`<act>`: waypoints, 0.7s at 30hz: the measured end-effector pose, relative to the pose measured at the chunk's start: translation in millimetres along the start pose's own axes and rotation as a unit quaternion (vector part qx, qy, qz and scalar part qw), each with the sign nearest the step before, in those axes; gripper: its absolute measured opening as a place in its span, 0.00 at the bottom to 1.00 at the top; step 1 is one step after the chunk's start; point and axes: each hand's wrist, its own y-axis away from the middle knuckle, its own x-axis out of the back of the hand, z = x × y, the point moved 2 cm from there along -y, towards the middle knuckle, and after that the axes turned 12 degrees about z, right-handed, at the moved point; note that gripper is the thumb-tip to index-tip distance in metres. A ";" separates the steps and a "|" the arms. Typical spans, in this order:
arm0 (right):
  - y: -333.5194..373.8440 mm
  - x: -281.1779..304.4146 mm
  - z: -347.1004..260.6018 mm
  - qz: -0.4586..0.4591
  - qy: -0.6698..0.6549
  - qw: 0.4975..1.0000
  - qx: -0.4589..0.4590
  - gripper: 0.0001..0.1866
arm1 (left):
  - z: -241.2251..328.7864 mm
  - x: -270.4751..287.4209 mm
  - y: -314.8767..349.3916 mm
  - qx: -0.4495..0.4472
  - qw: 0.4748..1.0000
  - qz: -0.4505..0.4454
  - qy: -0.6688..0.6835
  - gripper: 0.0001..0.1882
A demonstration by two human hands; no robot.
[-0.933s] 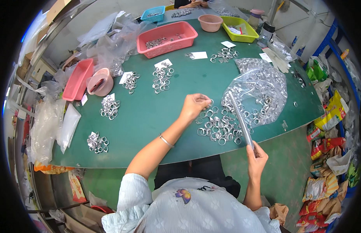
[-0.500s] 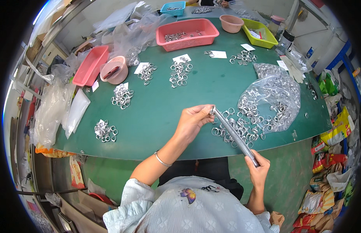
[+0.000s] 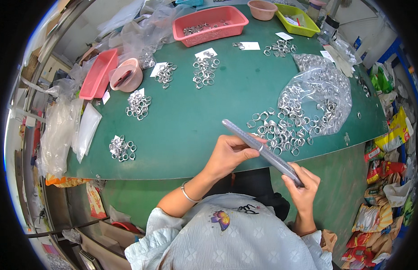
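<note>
- Grey tapered rod (image 3: 262,151), a ring-sizing stick by its look, is held slantwise above the near edge of the green counter (image 3: 195,130), so both hands can work on it.
- Right hand (image 3: 303,189) is closed around the thick lower end and keeps the rod steady.
- Left hand (image 3: 227,155) has fingers pinched together on the rod's middle; whether a ring sits under them I cannot tell.
- Loose metal rings (image 3: 285,130) lie just beyond the rod, spilling from a clear plastic bag (image 3: 321,90), within easy reach.
- Smaller ring piles (image 3: 138,104) lie apart with white paper labels (image 3: 205,53), probably sorted by size.
- Red basket (image 3: 209,24) stands at the far side.
</note>
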 end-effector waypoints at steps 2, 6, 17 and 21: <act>1.8 0.3 -5.3 0.015 0.031 0.999 0.041 0.18 | 4.9 0.0 2.1 -0.026 1.000 -0.017 -0.002 0.13; 3.9 0.6 -10.4 0.037 0.055 0.992 0.111 0.20 | 15.1 -8.4 12.3 -0.029 0.999 -0.008 0.037 0.14; 1.5 3.2 -16.9 0.031 0.069 0.978 0.196 0.20 | 19.4 -3.6 17.4 -0.185 0.980 -0.070 0.003 0.14; 2.5 2.9 -17.0 0.026 0.072 0.978 0.195 0.20 | 19.7 -4.1 16.7 -0.149 0.986 -0.069 0.023 0.13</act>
